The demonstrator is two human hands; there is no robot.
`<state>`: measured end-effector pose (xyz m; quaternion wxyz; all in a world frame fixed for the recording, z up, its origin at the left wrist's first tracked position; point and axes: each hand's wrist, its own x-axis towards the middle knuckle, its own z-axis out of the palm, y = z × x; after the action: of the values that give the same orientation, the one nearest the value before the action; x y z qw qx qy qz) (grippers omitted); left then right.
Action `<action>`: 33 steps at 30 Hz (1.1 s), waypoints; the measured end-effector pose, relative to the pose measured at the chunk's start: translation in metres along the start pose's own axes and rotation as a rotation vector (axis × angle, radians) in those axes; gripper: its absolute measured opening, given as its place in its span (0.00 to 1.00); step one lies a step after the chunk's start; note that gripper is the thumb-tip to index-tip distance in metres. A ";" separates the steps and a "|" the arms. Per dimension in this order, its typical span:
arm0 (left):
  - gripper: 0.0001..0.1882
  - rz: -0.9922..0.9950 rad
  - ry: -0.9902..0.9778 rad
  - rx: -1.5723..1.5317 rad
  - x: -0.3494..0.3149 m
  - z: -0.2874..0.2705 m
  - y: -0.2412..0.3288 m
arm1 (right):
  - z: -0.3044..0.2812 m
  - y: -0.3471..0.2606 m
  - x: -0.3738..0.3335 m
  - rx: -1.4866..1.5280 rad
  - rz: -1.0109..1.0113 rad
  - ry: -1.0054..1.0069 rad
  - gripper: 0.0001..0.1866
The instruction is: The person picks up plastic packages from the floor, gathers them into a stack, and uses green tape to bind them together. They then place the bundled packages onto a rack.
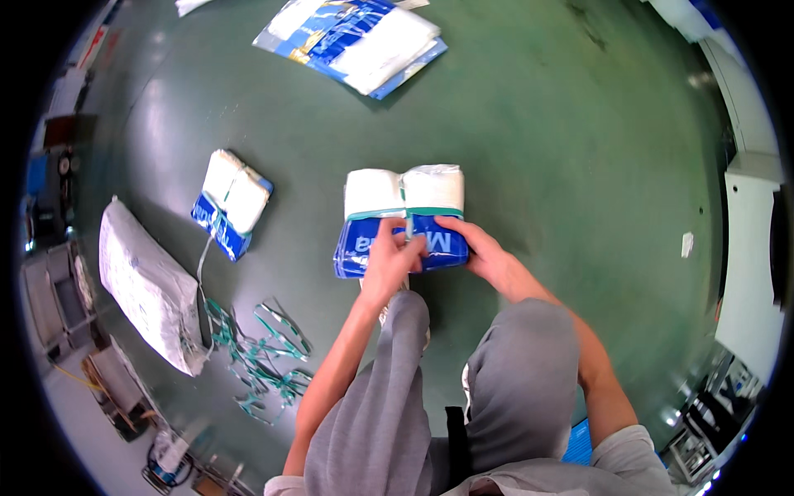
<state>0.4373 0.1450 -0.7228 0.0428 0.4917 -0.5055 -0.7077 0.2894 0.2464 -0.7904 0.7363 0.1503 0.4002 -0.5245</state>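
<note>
A strapped bundle of folded white-and-blue plastic bags (372, 192) lies on the floor in front of my feet. A green strap (434, 212) crosses it both ways, meeting near the middle. My left hand (392, 260) reaches over the blue near half, its fingers bent closed at the lengthwise part of the strap. At the bundle's right edge is my right hand (488, 255), with its thumb side over the top and the other fingers mostly hidden. It grips the bundle there.
A smaller strapped bundle (240, 194) lies to the left. Beside it are a stuffed white sack (149, 285) and a tangle of green straps (263, 360). Loose flat bags (389, 50) lie farther ahead on the green floor (579, 149). A white cabinet (751, 248) stands at the right.
</note>
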 end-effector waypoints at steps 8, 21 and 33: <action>0.34 0.278 0.177 0.059 -0.030 0.000 -0.019 | 0.015 0.027 -0.005 0.139 -0.227 0.001 0.30; 0.43 0.364 0.362 0.168 -0.003 -0.032 -0.073 | 0.032 0.033 0.017 0.241 -0.032 -0.070 0.27; 0.20 0.146 0.184 -0.015 0.001 -0.035 -0.059 | 0.033 0.036 0.017 0.363 -0.185 -0.159 0.28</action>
<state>0.4877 0.1495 -0.7683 0.1442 0.5162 -0.5284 -0.6584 0.3381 0.2290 -0.7890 0.6754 0.2011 0.2519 -0.6633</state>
